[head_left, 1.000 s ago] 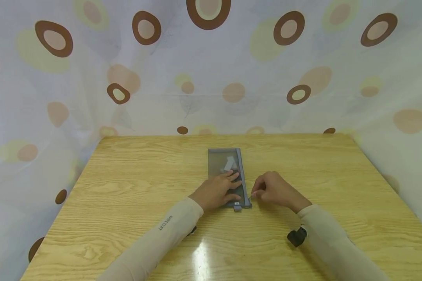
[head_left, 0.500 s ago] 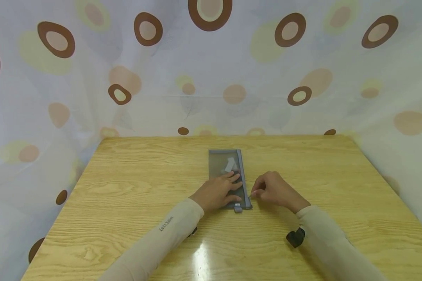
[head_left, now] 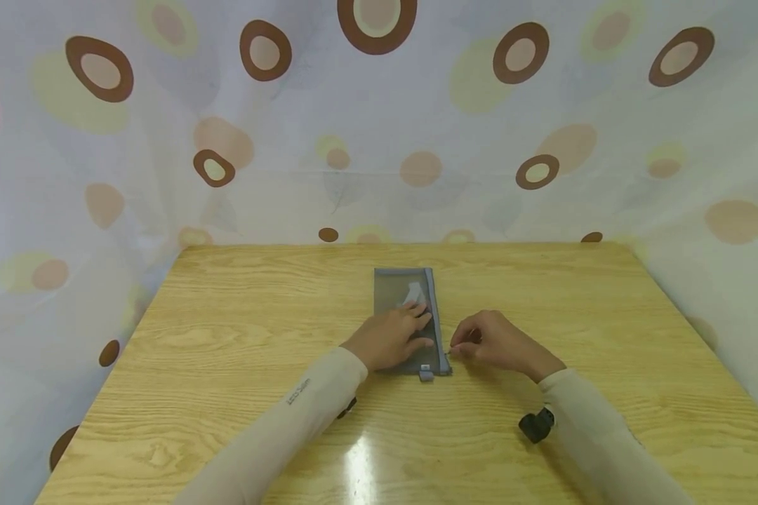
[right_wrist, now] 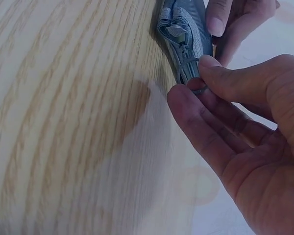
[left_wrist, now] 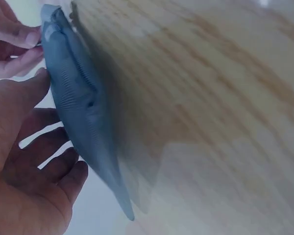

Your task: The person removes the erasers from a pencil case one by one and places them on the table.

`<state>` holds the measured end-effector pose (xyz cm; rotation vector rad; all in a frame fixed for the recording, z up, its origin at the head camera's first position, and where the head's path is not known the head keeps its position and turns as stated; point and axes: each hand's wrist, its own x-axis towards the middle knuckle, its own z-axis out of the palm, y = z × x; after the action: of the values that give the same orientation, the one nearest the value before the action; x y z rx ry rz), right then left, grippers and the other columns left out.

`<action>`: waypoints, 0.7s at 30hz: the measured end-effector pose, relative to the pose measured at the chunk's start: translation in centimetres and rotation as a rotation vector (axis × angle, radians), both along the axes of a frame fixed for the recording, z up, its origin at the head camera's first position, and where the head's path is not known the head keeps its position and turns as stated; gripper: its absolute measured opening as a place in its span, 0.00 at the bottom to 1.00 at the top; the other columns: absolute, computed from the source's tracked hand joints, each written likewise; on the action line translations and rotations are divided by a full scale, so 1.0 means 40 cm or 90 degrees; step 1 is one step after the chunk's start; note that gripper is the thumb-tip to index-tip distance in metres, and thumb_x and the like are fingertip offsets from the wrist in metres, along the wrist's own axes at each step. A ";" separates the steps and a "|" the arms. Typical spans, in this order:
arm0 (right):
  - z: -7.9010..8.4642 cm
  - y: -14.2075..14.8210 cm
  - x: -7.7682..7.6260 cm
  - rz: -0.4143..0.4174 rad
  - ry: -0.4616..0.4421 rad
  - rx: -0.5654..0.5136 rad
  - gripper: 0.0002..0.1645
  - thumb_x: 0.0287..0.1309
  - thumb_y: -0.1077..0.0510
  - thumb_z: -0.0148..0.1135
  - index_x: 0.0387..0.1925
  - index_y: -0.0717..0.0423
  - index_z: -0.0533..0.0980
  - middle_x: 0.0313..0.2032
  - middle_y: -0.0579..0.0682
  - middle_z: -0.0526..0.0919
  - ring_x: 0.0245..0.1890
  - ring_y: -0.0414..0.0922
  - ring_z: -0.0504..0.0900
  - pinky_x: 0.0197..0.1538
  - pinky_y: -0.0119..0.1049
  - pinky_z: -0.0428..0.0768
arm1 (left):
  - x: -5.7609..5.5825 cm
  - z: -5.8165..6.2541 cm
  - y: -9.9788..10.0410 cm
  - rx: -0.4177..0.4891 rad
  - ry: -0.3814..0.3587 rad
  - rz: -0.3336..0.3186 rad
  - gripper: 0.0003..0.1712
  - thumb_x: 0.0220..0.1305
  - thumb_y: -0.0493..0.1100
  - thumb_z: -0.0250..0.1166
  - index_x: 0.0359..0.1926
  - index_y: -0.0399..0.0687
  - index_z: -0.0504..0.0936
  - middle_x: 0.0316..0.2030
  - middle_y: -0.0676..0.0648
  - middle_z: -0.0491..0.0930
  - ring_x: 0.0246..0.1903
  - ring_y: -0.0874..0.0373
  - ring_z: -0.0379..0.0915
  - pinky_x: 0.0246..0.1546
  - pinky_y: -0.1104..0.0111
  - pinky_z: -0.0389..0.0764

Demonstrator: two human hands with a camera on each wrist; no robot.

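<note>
A grey-blue see-through zipper pouch lies lengthwise on the table, a pale item showing through near its far end. My left hand rests on the pouch with fingers spread, covering its middle. At the near right corner, my right hand pinches the zipper pull between thumb and fingers, just off the pouch's edge. The pull's thin cord runs to the zipper end in the right wrist view. A small fabric tab sticks out from the near edge. The left wrist view shows the pouch bulging.
The wooden table extends on all sides of the pouch. Behind it and along both sides hangs a white curtain with brown and beige oval prints. Light reflects off the table near the front.
My left hand has shifted slightly on the pouch, its thumb a little farther from the near edge. The right hand keeps its pinch at the corner, almost still.
</note>
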<state>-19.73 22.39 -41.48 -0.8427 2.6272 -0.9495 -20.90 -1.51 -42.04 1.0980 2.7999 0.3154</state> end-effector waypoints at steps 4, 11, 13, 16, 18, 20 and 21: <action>-0.003 -0.001 -0.001 -0.003 0.004 -0.004 0.02 0.62 0.64 0.70 0.34 0.58 0.87 0.34 0.45 0.88 0.32 0.38 0.84 0.39 0.35 0.83 | -0.003 -0.006 -0.001 0.000 -0.006 0.007 0.34 0.75 0.59 0.56 0.73 0.46 0.69 0.75 0.44 0.60 0.74 0.48 0.57 0.69 0.57 0.68; -0.008 -0.015 0.001 -0.046 0.031 -0.004 0.06 0.58 0.69 0.69 0.30 0.58 0.87 0.30 0.47 0.88 0.30 0.38 0.83 0.36 0.34 0.81 | -0.005 -0.011 0.004 0.002 -0.017 0.017 0.34 0.74 0.58 0.57 0.73 0.48 0.69 0.75 0.45 0.59 0.74 0.48 0.57 0.70 0.58 0.67; -0.008 -0.020 0.001 -0.059 0.037 -0.001 0.07 0.57 0.70 0.69 0.29 0.58 0.87 0.29 0.47 0.88 0.29 0.38 0.81 0.35 0.34 0.81 | -0.006 -0.011 0.006 0.001 -0.014 0.017 0.33 0.74 0.58 0.57 0.73 0.48 0.69 0.75 0.45 0.60 0.74 0.49 0.57 0.69 0.59 0.67; -0.009 -0.028 0.002 -0.076 0.037 0.005 0.06 0.56 0.70 0.70 0.27 0.59 0.87 0.27 0.46 0.87 0.28 0.37 0.80 0.34 0.34 0.80 | -0.007 -0.013 0.007 0.001 -0.009 0.015 0.33 0.73 0.58 0.58 0.72 0.48 0.70 0.74 0.46 0.60 0.73 0.49 0.58 0.69 0.59 0.67; -0.011 -0.031 0.003 -0.081 0.042 0.007 0.06 0.56 0.70 0.70 0.27 0.59 0.87 0.27 0.46 0.87 0.27 0.37 0.79 0.34 0.34 0.79 | -0.007 -0.014 0.008 0.000 -0.005 0.015 0.33 0.73 0.58 0.58 0.72 0.48 0.71 0.74 0.46 0.61 0.73 0.49 0.58 0.69 0.60 0.68; -0.012 -0.034 0.004 -0.089 0.043 0.010 0.06 0.55 0.69 0.71 0.27 0.58 0.87 0.26 0.46 0.87 0.28 0.37 0.79 0.34 0.35 0.80 | -0.008 -0.014 0.008 -0.001 -0.001 0.014 0.33 0.73 0.58 0.59 0.72 0.48 0.71 0.74 0.46 0.61 0.73 0.50 0.59 0.69 0.60 0.68; -0.012 -0.036 0.004 -0.094 0.046 0.011 0.06 0.55 0.69 0.71 0.26 0.58 0.87 0.26 0.46 0.87 0.28 0.38 0.79 0.34 0.35 0.80 | -0.009 -0.015 0.008 -0.002 0.002 0.013 0.33 0.73 0.58 0.59 0.72 0.48 0.71 0.74 0.46 0.61 0.73 0.50 0.59 0.69 0.60 0.67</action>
<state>-19.57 20.96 -41.97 -0.6990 2.7877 -0.9460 -21.24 -1.17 -42.63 1.0697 2.8147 0.3117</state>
